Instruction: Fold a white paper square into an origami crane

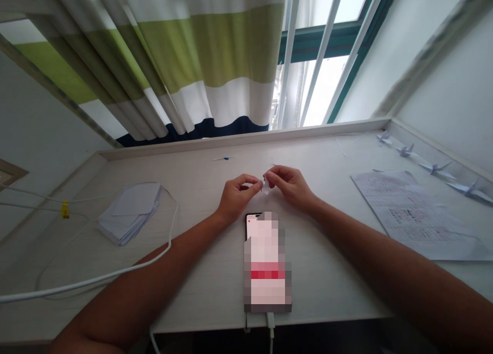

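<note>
Both my hands meet above the middle of the white desk, pinching a small folded piece of white paper between them. My left hand grips its left side with thumb and fingers closed. My right hand pinches its right side the same way. Just below the hands a phone lies flat on the desk with its screen lit and a cable plugged in at its near end.
A stack of white paper squares lies at the left, with a white cable looping round it. A printed sheet lies at the right. Several folded paper cranes line the right wall. A striped curtain hangs behind.
</note>
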Tool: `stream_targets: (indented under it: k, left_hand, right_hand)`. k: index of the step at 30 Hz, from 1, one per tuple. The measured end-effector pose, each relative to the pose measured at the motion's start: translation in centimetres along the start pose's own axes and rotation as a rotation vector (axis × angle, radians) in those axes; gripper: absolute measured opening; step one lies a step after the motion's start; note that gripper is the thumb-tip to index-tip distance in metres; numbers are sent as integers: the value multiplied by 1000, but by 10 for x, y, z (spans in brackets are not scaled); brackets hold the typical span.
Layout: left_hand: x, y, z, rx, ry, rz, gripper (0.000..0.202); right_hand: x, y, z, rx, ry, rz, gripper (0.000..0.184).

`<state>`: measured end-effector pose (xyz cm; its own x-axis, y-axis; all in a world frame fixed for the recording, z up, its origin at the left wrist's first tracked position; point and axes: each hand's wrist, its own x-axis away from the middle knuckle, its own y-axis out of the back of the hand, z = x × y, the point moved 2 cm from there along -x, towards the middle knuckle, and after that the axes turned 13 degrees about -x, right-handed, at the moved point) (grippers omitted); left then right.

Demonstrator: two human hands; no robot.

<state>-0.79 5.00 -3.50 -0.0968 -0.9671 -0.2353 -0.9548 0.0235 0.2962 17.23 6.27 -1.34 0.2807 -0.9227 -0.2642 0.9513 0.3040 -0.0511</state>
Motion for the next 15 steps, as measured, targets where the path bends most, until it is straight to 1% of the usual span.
stream_targets:
  k: [2,5,7,9,12,15]
  left_hand:
    - [0,2,-9,-1,-27,-2,18]
    - [0,5,-28,-14,-71,23,18]
    - [1,5,-41,-33,-89,56,18]
    - [1,3,-56,-47,-110,81,19]
    - [0,-8,-77,-42,-158,86,18]
    - [-2,-28,-100,4,-197,85,19]
  right_hand:
    - [1,1,10,27,42,25,35]
    - [0,6,31,73,104,57,31]
    - [0,11,47,126,108,97,28]
    - [3,17,64,195,98,166,25]
    - [13,32,92,267,126,177,22]
    - [30,52,120,310,160,107,21]
